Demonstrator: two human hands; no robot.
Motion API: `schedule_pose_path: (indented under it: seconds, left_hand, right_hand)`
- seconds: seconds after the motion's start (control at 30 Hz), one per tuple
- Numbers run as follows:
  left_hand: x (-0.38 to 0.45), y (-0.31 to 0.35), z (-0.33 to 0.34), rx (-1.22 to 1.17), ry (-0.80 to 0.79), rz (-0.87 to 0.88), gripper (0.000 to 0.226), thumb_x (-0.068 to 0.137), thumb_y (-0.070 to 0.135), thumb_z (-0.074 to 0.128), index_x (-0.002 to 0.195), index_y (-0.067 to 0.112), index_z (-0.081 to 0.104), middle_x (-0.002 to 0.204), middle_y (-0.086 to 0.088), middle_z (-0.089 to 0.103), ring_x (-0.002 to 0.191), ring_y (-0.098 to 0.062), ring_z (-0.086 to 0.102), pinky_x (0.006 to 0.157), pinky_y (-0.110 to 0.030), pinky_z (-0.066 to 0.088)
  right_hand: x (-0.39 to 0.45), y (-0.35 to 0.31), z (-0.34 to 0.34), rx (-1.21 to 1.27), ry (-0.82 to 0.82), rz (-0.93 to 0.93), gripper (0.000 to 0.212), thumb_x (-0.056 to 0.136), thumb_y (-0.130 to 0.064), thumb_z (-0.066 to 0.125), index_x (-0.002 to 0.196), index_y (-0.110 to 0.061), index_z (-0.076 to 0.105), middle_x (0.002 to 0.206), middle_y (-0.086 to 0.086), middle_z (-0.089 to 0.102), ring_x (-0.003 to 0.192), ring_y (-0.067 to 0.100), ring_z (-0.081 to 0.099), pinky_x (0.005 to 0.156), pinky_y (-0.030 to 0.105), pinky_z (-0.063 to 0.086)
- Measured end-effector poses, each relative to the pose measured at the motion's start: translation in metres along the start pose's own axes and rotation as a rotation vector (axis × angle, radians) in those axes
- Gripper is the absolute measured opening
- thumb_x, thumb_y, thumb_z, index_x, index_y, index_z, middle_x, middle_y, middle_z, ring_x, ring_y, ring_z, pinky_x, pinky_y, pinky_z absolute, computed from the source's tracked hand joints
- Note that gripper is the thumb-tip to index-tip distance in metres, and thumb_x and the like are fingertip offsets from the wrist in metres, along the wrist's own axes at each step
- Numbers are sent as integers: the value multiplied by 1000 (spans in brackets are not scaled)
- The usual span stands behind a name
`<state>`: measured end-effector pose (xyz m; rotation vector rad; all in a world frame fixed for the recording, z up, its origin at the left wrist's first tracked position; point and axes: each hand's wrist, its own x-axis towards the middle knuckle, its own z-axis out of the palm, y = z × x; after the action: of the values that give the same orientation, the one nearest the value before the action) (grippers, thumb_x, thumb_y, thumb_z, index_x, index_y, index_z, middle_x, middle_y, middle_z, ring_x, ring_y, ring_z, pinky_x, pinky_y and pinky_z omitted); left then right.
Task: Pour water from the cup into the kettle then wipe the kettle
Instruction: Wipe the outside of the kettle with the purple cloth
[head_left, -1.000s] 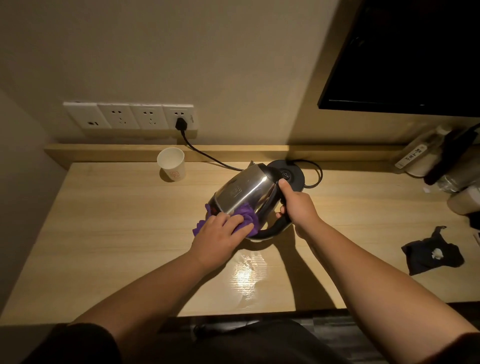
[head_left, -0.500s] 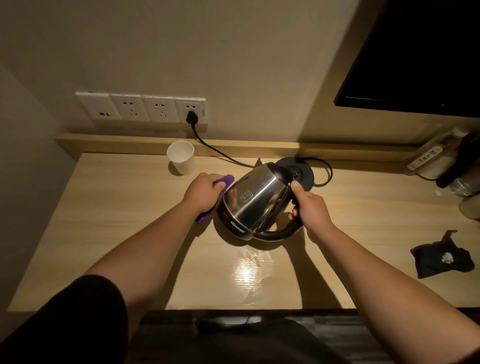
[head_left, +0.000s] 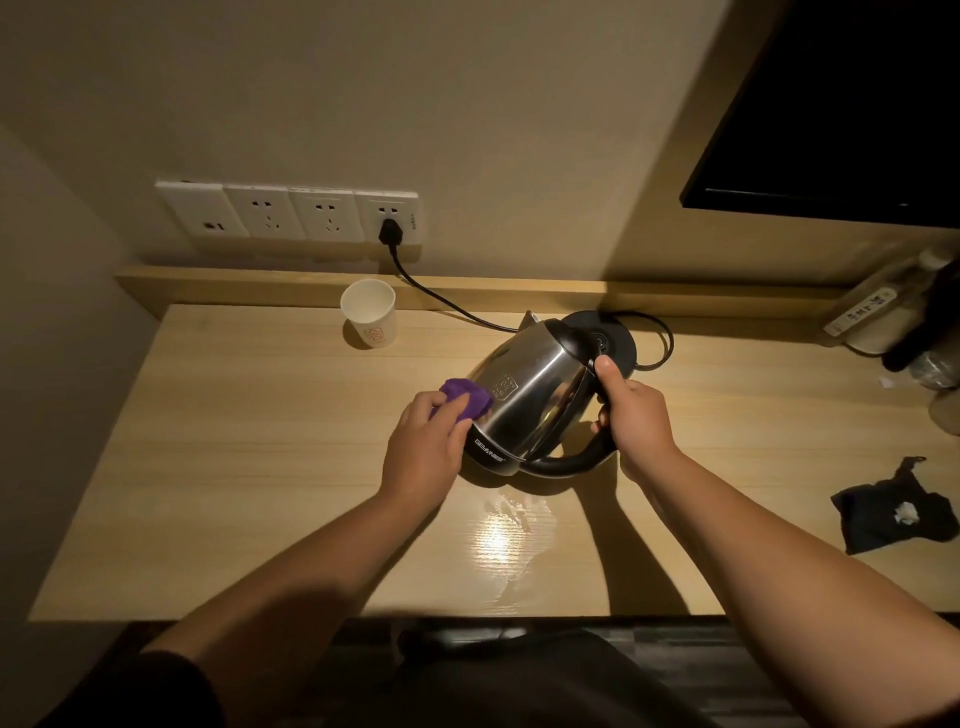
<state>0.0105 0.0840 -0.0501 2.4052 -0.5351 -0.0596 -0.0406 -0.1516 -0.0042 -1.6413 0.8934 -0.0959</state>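
Observation:
A steel kettle (head_left: 530, 395) with a black handle and base ring is tilted to the left above the wooden desk (head_left: 249, 467). My right hand (head_left: 636, 415) grips its handle, thumb up by the lid. My left hand (head_left: 426, 447) holds a bunched purple cloth (head_left: 465, 397) against the kettle's left side. A white paper cup (head_left: 370, 313) stands upright at the back of the desk, left of the kettle, apart from both hands.
The kettle's black power base (head_left: 610, 340) sits behind it, its cord (head_left: 441, 299) running to a wall socket (head_left: 389, 223). A wet patch (head_left: 506, 535) shines on the desk near the front edge. A black cloth (head_left: 893, 512) lies right. Bottles and items (head_left: 904, 322) crowd the far right corner.
My left hand with the purple cloth has moved from the kettle's far left side back toward me along its side. The kettle stays tilted in my right hand.

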Motion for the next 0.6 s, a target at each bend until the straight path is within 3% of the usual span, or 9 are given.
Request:
schedule_pose_path:
  seconds: [0.3, 0.47, 0.6]
  left_hand:
    - [-30, 3, 16, 68, 0, 110, 43, 86, 13, 69, 127, 16, 57, 125, -11, 51, 107, -24, 54, 80, -29, 52]
    - [-48, 21, 28, 210, -216, 321, 44, 89, 22, 65, 130, 24, 50, 129, -4, 48, 112, -20, 48, 87, -34, 50]
    - [-54, 28, 37, 174, -285, 310, 41, 95, 26, 55, 136, 25, 49, 134, -1, 46, 115, -17, 45, 94, -32, 46]
  right_hand:
    - [-3, 1, 1, 20, -20, 5, 43, 95, -52, 55, 78, -13, 64, 62, 3, 51, 59, 19, 54, 67, 36, 51]
    - [-3, 3, 2, -10, -8, -20, 48, 94, -54, 54, 81, -10, 65, 62, 3, 52, 60, 18, 54, 69, 38, 52]
    - [-3, 3, 2, -49, -22, -64, 52, 94, -55, 53, 82, -6, 65, 63, 5, 54, 62, 21, 56, 72, 40, 54]
